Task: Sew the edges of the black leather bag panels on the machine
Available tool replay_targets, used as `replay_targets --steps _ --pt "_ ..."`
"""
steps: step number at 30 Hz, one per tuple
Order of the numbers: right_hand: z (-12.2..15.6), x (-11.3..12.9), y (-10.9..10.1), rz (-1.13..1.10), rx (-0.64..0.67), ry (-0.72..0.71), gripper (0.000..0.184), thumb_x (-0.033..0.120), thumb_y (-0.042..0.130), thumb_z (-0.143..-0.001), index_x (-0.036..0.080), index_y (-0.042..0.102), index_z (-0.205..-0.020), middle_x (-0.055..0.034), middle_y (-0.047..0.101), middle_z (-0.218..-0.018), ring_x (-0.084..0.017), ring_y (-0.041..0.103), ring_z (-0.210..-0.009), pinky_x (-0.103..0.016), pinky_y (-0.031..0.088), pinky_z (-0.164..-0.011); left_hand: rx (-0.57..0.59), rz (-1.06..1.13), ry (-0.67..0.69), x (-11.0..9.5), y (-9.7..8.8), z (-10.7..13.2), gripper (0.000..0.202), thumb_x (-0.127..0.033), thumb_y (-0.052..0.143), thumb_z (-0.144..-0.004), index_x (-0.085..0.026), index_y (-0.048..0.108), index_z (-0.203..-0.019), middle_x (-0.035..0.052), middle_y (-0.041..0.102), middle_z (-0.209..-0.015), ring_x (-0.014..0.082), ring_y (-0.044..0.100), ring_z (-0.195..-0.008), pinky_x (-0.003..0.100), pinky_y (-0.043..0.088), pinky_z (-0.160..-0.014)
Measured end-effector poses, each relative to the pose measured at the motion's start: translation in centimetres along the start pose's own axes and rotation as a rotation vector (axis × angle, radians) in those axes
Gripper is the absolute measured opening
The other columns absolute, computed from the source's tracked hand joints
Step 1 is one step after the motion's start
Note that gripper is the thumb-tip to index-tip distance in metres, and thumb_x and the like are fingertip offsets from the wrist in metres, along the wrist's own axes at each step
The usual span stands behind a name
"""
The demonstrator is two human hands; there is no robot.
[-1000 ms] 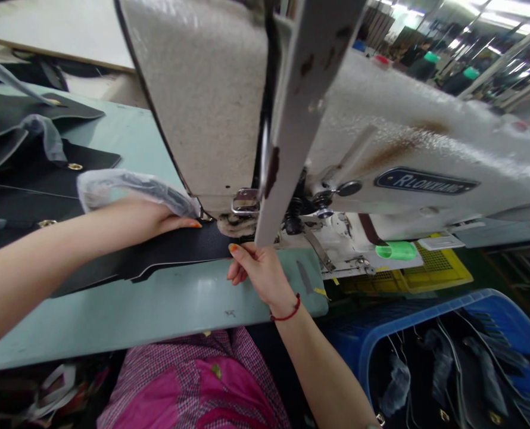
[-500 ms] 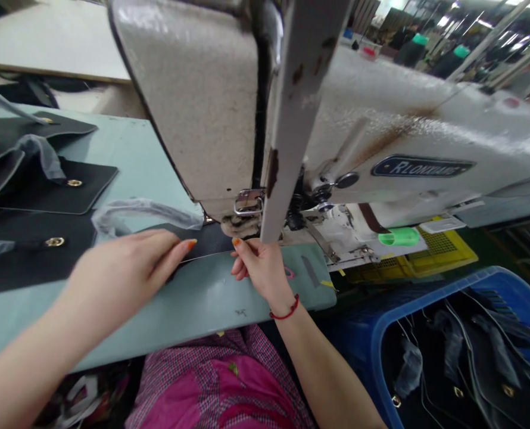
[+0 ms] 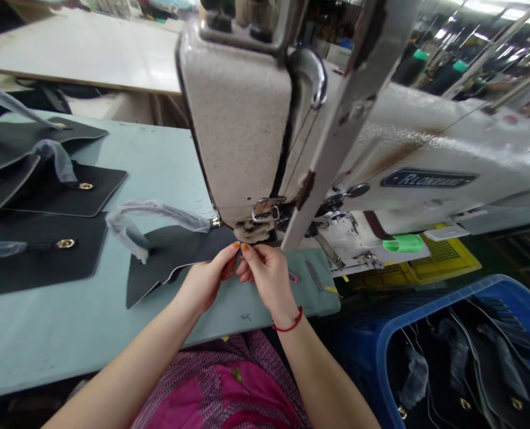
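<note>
Your left hand (image 3: 209,280) pinches the near edge of the black panel (image 3: 182,249) between thumb and fingers; your right hand (image 3: 271,277) is drawn in just beside it, its thumb on the same edge and its other fingers curled beneath, pinching too, though the bit under the thumb is hidden; your two thumb tips all but meet. The panel lies on the pale green table (image 3: 158,333), its right end at the foot of the sewing machine (image 3: 242,119), right by your fingertips; its wrapped handle (image 3: 158,208) arches up over it, one end at a metal fitting near the machine head. A red bracelet (image 3: 288,322) rings your right wrist; just past that hand a pink loop (image 3: 293,277) lies on the table; farther left, well apart from your hands, rest other black pieces (image 3: 41,259) with wrapped handles and gold-coloured fittings; to the right, a green cylinder (image 3: 403,243) sits by the machine bed; below it are a yellow crate (image 3: 452,268) and a blue basket (image 3: 383,357) holding more black pieces.
</note>
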State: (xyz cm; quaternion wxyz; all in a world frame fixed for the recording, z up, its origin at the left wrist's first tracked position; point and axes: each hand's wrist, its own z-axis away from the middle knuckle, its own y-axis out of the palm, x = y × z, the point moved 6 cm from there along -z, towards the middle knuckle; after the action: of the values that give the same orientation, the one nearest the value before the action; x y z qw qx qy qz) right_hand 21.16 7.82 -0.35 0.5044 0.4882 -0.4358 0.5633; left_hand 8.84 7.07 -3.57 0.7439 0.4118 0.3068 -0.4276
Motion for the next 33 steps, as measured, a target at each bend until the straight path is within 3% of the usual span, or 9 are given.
replay_targets --steps 7,10,14,24,33 --pt "0.5 -0.5 -0.1 -0.133 -0.06 0.031 0.031 0.043 0.063 -0.088 0.016 0.059 -0.074 0.0026 0.06 -0.059 -0.007 0.056 -0.044 -0.015 0.041 -0.043 0.254 -0.048 -0.084 0.5 0.5 -0.3 0.047 -0.051 0.076 -0.07 -0.016 0.048 -0.054 -0.0052 0.038 -0.051 0.0078 0.03 -0.051 0.02 0.03 -0.046" --pt "1.0 -0.4 -0.2 -0.122 -0.056 0.003 0.028 0.041 0.062 -0.089 0.016 0.06 -0.077 0.0022 0.061 -0.06 -0.007 0.057 -0.046 -0.015 0.041 -0.044 0.302 -0.084 -0.105 0.2 0.6 -0.4 0.047 -0.052 0.075 -0.071 -0.016 0.048 -0.055 -0.0053 0.038 -0.052 0.0075 0.029 -0.051 0.02 0.031 -0.046" --pt "2.4 -1.6 -0.8 -0.088 -0.072 -0.012 0.025 0.039 0.057 -0.092 0.016 0.06 -0.084 0.0019 0.062 -0.063 -0.007 0.056 -0.047 -0.016 0.041 -0.045 0.295 -0.112 -0.085 -0.2 0.8 -0.5 0.048 -0.051 0.072 -0.073 -0.017 0.046 -0.053 -0.0051 0.036 -0.052 0.0073 0.028 -0.05 0.02 0.029 -0.046" --pt "5.0 -9.0 -2.4 0.236 -0.019 0.032 0.024 0.033 0.048 -0.094 0.016 0.062 -0.084 0.0009 0.059 -0.062 -0.01 0.055 -0.048 -0.019 0.045 -0.049 0.288 -0.13 0.048 -0.9 1.0 -1.7 0.044 -0.045 0.067 -0.078 -0.018 0.045 -0.051 -0.0035 0.036 -0.051 0.0089 0.03 -0.049 0.024 0.026 -0.048" --pt "5.0 -10.0 -2.3 0.353 0.026 -0.009 0.029 0.035 0.043 -0.097 0.016 0.065 -0.09 -0.0013 0.063 -0.065 -0.011 0.057 -0.05 -0.019 0.044 -0.049 0.211 -0.047 0.114 -1.1 0.8 -2.7 0.037 -0.036 0.074 -0.068 -0.019 0.048 -0.048 -0.0032 0.037 -0.048 0.0088 0.029 -0.045 0.025 0.024 -0.045"
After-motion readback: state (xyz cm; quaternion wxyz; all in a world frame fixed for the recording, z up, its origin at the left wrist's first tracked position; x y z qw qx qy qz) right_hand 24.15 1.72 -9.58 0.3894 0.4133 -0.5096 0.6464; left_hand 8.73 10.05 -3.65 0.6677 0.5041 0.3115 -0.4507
